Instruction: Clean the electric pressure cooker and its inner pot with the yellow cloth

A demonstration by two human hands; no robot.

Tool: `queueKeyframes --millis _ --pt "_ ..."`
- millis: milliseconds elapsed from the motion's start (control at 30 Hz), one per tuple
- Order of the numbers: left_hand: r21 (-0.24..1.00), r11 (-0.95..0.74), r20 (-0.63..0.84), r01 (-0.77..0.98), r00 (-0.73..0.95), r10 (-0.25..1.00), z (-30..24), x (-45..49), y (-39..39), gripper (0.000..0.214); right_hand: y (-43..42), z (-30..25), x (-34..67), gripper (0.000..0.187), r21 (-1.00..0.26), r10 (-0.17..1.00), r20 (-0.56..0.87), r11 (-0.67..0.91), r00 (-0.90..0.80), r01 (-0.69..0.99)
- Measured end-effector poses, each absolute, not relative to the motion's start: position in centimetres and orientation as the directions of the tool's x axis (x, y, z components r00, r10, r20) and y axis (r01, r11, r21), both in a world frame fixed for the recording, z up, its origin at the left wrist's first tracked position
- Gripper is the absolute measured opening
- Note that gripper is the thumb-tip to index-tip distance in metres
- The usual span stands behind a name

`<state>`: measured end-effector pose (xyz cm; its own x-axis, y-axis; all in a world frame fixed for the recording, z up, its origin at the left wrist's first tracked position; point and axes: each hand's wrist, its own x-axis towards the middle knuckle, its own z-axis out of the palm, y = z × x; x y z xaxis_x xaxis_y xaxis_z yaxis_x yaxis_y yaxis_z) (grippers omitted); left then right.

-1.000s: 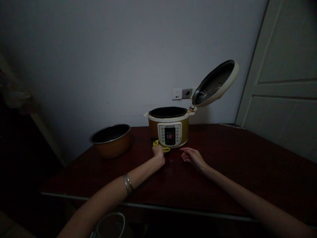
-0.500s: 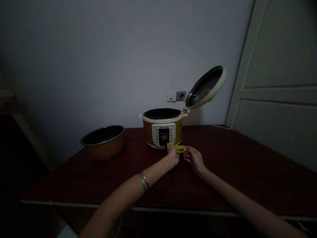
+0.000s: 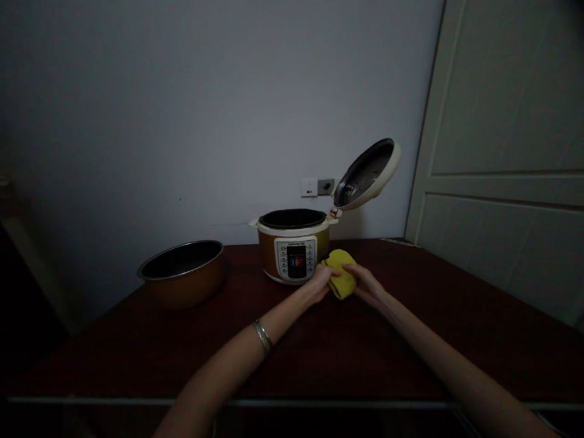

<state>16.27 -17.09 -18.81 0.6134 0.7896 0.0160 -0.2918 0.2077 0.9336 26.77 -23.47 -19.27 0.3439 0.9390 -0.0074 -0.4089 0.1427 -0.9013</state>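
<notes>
A folded yellow cloth (image 3: 341, 274) is held between my two hands, just in front of the cooker's right side. My left hand (image 3: 321, 280) is closed on the cloth's left edge, thumb on top. On the right edge, my right hand (image 3: 367, 284) grips it with the thumb over the front and the other fingers partly hidden behind. Behind the cloth stands an electric pressure cooker (image 3: 270, 250), white and gold-brown with a button panel. Its round lid (image 3: 370, 176) is raised, tilted up to the right on its hinge.
A gold-brown inner pot (image 3: 187, 289) with a dark inside rests at the left of the dark red table (image 3: 410, 340). Wall sockets (image 3: 317, 187) sit behind the cooker. A pale panelled door (image 3: 497, 152) is at the right.
The yellow cloth, seen nearly edge-on before, now shows its broad folded face. My right hand has closed over its right edge. The view has shifted slightly.
</notes>
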Motion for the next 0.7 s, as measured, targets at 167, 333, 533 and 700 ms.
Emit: queueKeyframes --millis 167,333,533,700 --pt "0.975 -0.054 0.172 -0.214 0.580 0.796 -15.0 13.6 -15.8 0.025 -22.9 -16.5 27.7 0.020 -0.978 0.933 0.003 0.077 0.360 -0.193" --pt "0.808 -0.582 0.565 -0.096 0.409 0.717 -7.8 8.9 -14.0 0.019 -21.8 -12.3 29.5 0.024 -0.979 0.822 0.129 0.195 0.555 -0.062" --pt "0.618 -0.743 0.781 0.259 -0.095 0.617 -4.2 3.9 -7.4 0.023 -18.7 -9.1 29.5 0.043 -0.682 0.476 0.711 0.287 0.518 0.673" --pt "0.726 -0.508 0.661 0.463 -0.266 0.702 -6.8 0.5 -2.4 0.022 -16.6 -10.6 26.7 0.037 -0.489 0.588 0.764 0.259 0.266 0.833"
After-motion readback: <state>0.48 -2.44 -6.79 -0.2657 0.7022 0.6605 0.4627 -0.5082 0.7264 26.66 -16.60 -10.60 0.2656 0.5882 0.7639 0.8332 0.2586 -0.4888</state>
